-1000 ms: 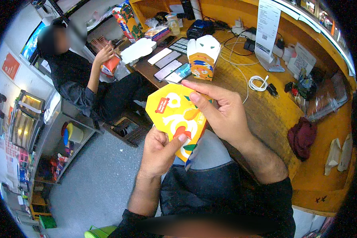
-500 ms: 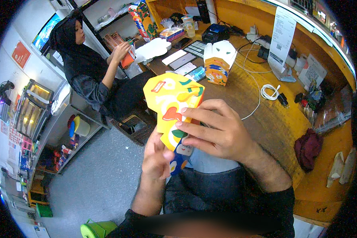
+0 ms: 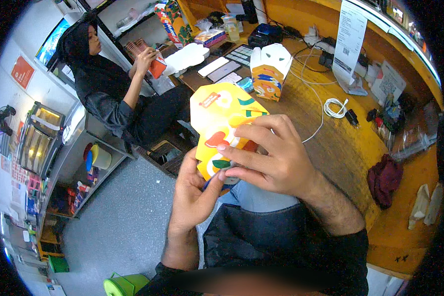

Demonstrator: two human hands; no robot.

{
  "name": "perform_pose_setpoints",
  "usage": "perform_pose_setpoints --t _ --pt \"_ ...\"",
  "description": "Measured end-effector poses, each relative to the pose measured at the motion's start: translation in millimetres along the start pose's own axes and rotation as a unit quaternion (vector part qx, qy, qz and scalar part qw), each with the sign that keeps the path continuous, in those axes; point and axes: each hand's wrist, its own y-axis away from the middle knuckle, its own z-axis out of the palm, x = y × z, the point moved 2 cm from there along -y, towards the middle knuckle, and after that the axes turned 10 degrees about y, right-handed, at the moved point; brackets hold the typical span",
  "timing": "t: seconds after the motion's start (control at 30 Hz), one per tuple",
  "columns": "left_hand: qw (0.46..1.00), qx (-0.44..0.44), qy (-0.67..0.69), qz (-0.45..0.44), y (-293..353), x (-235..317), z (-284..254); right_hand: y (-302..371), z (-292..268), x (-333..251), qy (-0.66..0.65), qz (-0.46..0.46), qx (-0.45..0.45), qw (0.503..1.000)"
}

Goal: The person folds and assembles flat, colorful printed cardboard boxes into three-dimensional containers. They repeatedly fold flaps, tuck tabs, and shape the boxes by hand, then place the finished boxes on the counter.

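Note:
A yellow printed food box (image 3: 211,116), made of folded card with red, green and white shapes, is held up in front of my body. My left hand (image 3: 195,190) grips its lower left side, thumb pressed on the lower front. My right hand (image 3: 276,153) closes on its right side, fingers across the front panel. Both hands nearly meet at the bottom edge, where a bit of blue card shows; the box's back is hidden. Beyond, on the wooden table (image 3: 325,163), stands a similar box (image 3: 269,79) with its white top flaps up.
A person in black (image 3: 111,89) sits at the far left, holding an orange-red carton (image 3: 157,67). Phones (image 3: 224,71), a white cable (image 3: 334,108), a hanging receipt (image 3: 349,44) and a maroon cloth (image 3: 384,176) lie about the table. A green bucket (image 3: 125,284) stands on the floor.
The box has turned, its top shifting right and its blue lower part now mostly covered. My left thumb has moved up and right across the box, closer to my right hand.

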Motion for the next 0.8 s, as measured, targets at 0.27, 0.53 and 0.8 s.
perform_pose_setpoints --t 0.27,0.53,0.8 --pt "0.998 0.046 -0.049 0.011 7 4 -4 5 9 5 -0.032 -0.015 0.033 0.999" --pt "0.991 0.024 -0.133 -0.01 11 30 8 5 6 5 -0.05 -0.018 0.051 0.997" --pt "0.968 0.039 -0.216 0.123 12 8 -3 8 11 2 -0.061 -0.032 0.062 0.996"
